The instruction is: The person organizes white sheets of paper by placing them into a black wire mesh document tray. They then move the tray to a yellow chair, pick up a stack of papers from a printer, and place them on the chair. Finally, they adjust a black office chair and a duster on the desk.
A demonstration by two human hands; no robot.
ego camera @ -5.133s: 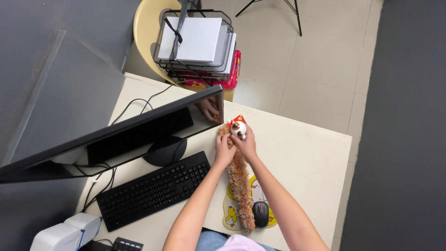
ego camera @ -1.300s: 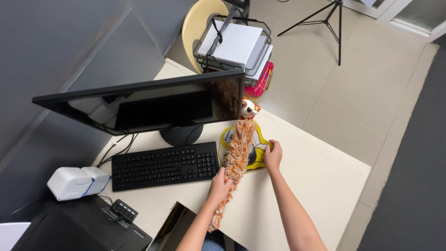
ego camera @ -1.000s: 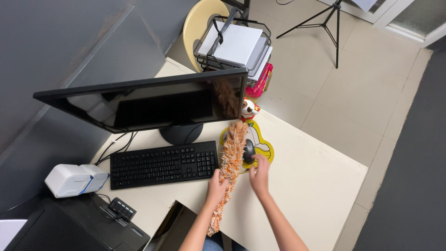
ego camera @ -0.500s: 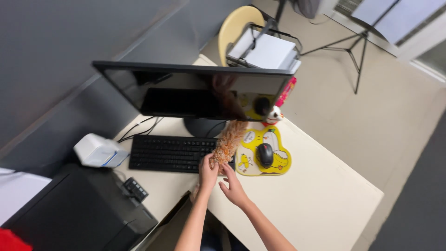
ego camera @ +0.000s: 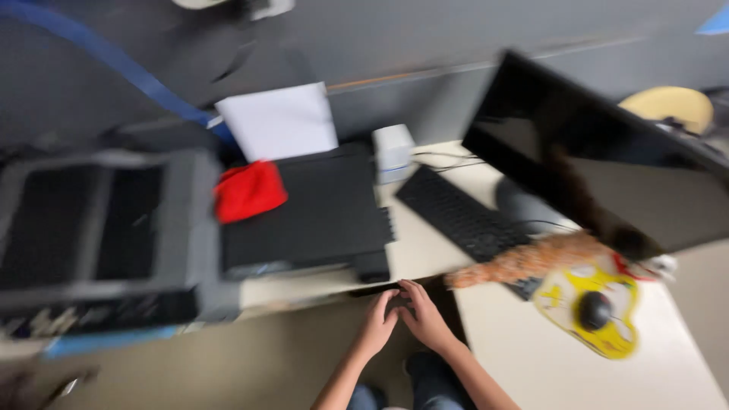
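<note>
Both forearms reached up from the bottom edge, converging. The left hand (ego camera: 377,323) and right hand (ego camera: 422,316) sat side by side, touching at the fingers, palms down, fingers loosely curled and empty. Motion blur hid finer detail of the grip.

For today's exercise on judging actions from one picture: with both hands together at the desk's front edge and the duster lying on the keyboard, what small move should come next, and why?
Probably the right hand reaches back for the orange fluffy duster. Both it and the left hand look empty, and the duster lies loose across the keyboard beside the yellow mouse pad. The picture is blurred.
</note>
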